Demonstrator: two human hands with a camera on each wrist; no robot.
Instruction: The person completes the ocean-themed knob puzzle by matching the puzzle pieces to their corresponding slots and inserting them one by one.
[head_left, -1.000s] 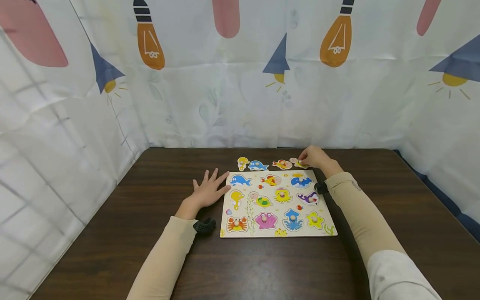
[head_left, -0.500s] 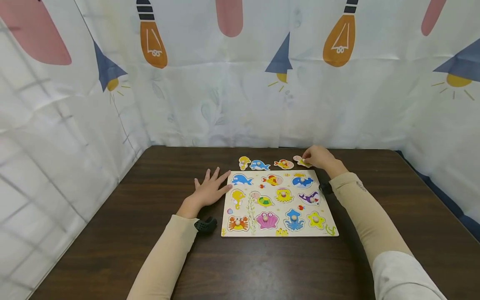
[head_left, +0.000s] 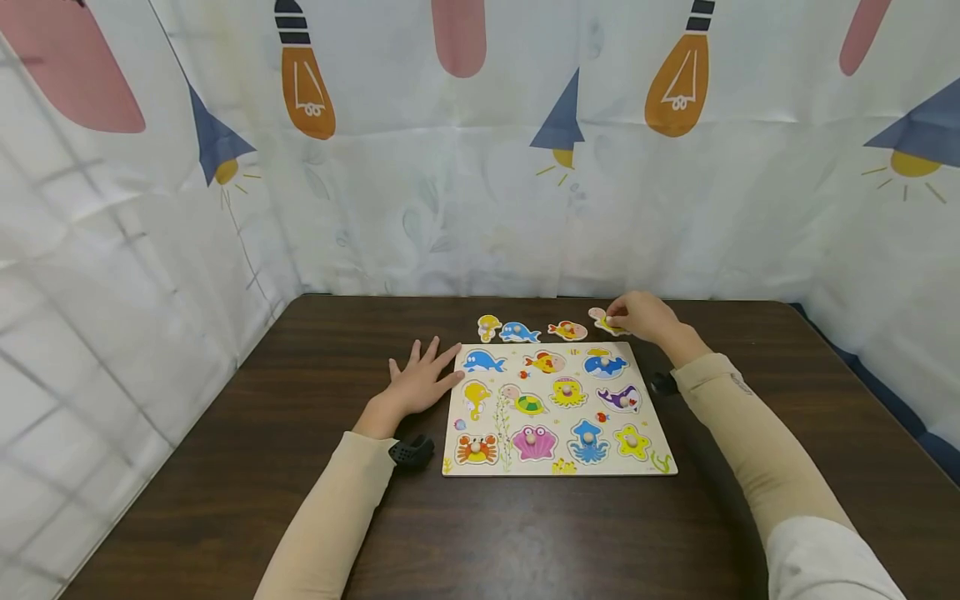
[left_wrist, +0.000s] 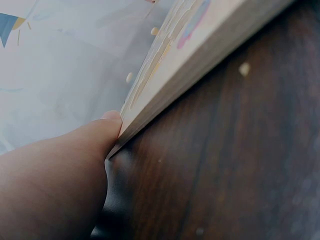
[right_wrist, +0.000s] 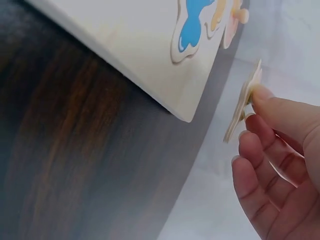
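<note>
My right hand [head_left: 651, 321] pinches a turtle puzzle piece [head_left: 602, 318] by its knob at the far right corner of the wooden puzzle board [head_left: 457, 458]. In the right wrist view the turtle piece [right_wrist: 241, 107] shows edge-on between thumb and fingers, apart from the board. My left hand [head_left: 414, 387] lies with fingers spread at the board's left edge, thumb and index tip touching it. In the left wrist view the thumb [left_wrist: 112, 122] presses against the board's side. A fish piece [head_left: 567, 331], a blue dolphin piece [head_left: 519, 332] and a seahorse piece [head_left: 488, 327] lie behind the board.
Knobbed pieces sit in the board, among them a crab [head_left: 476, 448], a pink shell [head_left: 533, 442], a squid [head_left: 588, 442] and a starfish [head_left: 632, 442]. The dark wooden table [head_left: 300, 333] ends at a printed curtain [head_left: 487, 208] behind.
My right hand has drawn the turtle piece slightly to the right, widening its gap from the fish piece. My left hand stays at the board's edge.
</note>
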